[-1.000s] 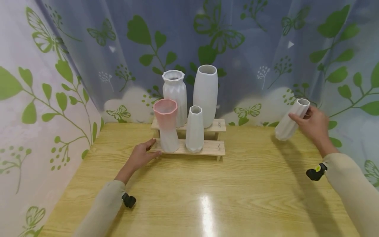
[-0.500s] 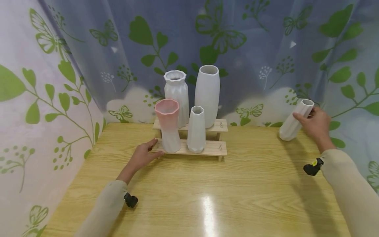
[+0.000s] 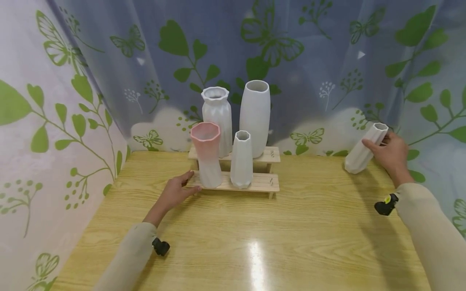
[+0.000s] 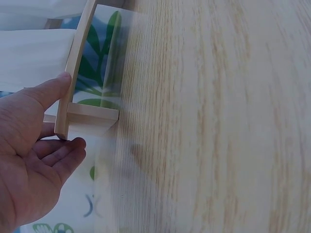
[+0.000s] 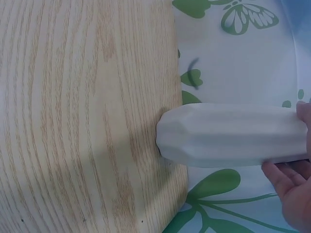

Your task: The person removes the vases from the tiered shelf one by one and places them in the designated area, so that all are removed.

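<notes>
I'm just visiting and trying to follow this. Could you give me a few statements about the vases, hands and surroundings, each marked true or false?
1. The right hand holds a white vase. True.
2. That vase is upright. False: it is tilted.
3. The pink-and-white vase stands on the lower shelf. True.
4. The upper shelf bears three vases. False: it bears two, a ruffle-rimmed vase and a tall smooth vase.
5. The left hand grips one end of the lower shelf. True.
6. The curtain behind is plain. False: it is printed with green leaves and butterflies.
</notes>
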`<control>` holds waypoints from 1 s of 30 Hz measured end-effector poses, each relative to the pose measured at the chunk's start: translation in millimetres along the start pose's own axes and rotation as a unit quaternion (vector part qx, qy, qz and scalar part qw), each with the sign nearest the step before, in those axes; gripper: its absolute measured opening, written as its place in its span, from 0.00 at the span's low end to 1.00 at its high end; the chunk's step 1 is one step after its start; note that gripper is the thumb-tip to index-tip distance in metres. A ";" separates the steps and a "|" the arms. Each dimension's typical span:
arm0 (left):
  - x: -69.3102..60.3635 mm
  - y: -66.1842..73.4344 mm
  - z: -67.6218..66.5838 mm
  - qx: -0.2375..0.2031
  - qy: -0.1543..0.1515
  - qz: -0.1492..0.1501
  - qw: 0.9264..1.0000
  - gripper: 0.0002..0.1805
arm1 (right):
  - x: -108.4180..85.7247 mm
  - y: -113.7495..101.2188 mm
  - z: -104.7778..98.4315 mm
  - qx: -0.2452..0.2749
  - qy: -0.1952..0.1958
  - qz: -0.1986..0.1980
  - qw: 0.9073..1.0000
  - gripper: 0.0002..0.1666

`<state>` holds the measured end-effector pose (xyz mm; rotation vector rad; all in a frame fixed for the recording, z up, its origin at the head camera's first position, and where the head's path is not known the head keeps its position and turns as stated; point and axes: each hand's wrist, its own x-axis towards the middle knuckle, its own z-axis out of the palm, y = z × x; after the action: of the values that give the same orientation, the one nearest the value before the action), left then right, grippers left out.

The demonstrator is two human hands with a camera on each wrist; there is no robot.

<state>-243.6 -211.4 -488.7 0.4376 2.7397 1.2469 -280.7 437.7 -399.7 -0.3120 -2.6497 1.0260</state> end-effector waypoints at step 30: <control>-0.9 0.8 2.0 -0.011 0.004 0.008 1.000 0.46 | -19.1 -11.1 -11.9 0.008 -0.012 0.055 0.998 0.61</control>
<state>-242.1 -209.8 -489.4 0.4539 2.7311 1.2838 -259.9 431.3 -387.2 -0.4491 -2.6700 1.0910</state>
